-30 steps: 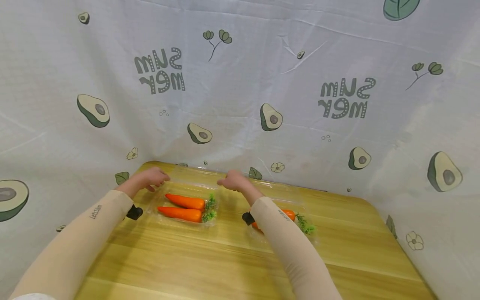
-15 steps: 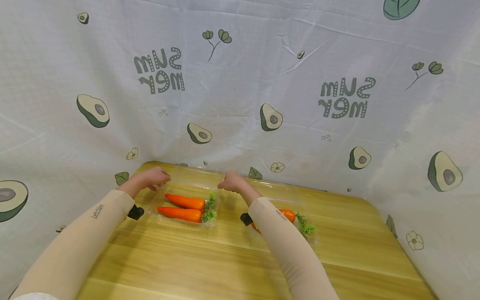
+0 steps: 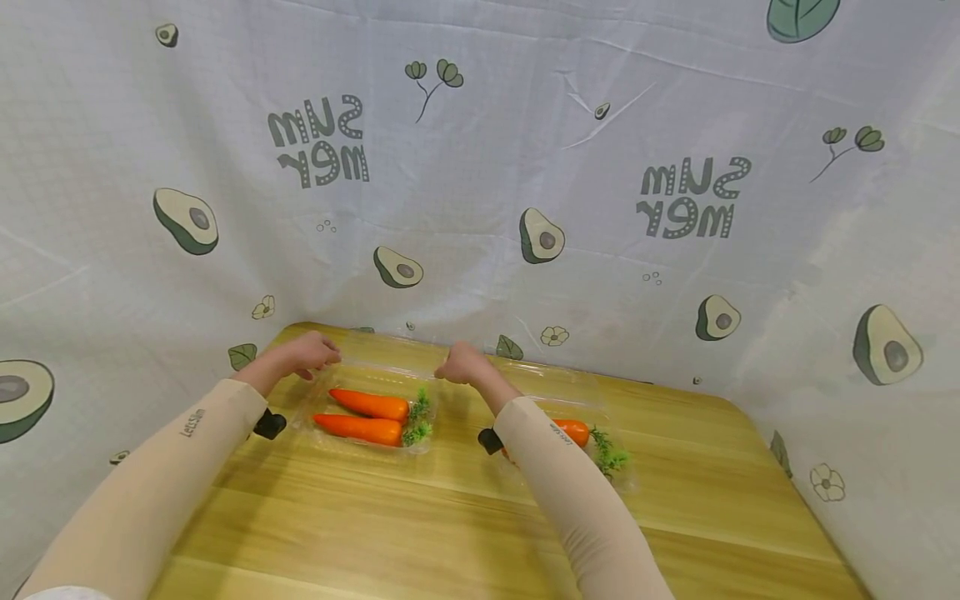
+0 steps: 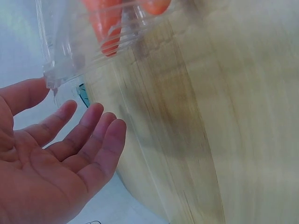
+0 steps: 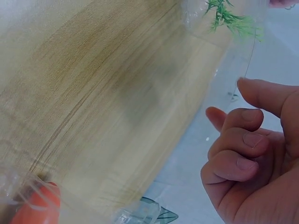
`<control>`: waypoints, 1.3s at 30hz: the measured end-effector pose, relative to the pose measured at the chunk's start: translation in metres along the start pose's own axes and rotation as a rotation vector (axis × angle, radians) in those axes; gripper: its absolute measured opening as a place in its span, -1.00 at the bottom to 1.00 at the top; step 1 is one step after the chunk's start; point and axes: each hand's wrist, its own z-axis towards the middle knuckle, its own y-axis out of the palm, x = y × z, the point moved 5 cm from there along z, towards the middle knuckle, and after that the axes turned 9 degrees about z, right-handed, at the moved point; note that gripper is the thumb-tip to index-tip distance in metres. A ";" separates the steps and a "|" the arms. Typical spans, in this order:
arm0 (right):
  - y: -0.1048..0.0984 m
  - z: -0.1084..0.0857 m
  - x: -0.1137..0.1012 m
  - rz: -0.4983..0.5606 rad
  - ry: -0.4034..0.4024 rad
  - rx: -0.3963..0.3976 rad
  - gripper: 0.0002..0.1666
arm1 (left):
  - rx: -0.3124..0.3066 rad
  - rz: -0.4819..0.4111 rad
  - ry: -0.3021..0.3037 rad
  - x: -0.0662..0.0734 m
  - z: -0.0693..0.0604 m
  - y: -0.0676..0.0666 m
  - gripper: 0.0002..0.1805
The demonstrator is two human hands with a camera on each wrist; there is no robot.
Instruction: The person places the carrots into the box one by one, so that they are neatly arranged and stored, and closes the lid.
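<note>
A clear plastic clamshell box (image 3: 367, 452) with its lid (image 3: 390, 354) laid back holds two carrots (image 3: 363, 428) with green tops (image 3: 418, 431). My left hand (image 3: 313, 354) is at the lid's left side; in the left wrist view its thumb (image 4: 30, 94) touches the plastic corner, the other fingers loosely bent and apart. My right hand (image 3: 467, 365) is at the lid's right side. In the right wrist view its thumb tip (image 5: 247, 88) meets the lid's edge (image 5: 251, 58), three fingers are curled in, and the index is partly hidden; whether it pinches the lid I cannot tell.
Under my right forearm stands a second clear box (image 3: 626, 483), its lid (image 3: 555, 383) also laid back, with a partly covered carrot (image 3: 573, 432) inside. The wooden table (image 3: 360, 517) meets a patterned curtain (image 3: 465, 183) behind and at both sides.
My right hand and forearm have shifted very slightly left and toward me along the lid's edge. The left hand, the boxes and the carrots stay practically in place.
</note>
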 end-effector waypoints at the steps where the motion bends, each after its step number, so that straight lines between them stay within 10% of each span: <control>1: 0.000 0.000 0.000 -0.002 -0.003 0.004 -0.36 | 0.001 0.000 -0.002 0.000 0.000 0.000 -0.43; 30: -0.004 -0.008 0.002 0.097 -0.001 0.119 -0.34 | 0.031 -0.040 0.040 -0.002 -0.008 -0.008 -0.39; 39: -0.009 -0.015 0.002 0.136 -0.039 0.176 -0.38 | 0.132 -0.029 0.024 0.001 -0.011 -0.009 -0.45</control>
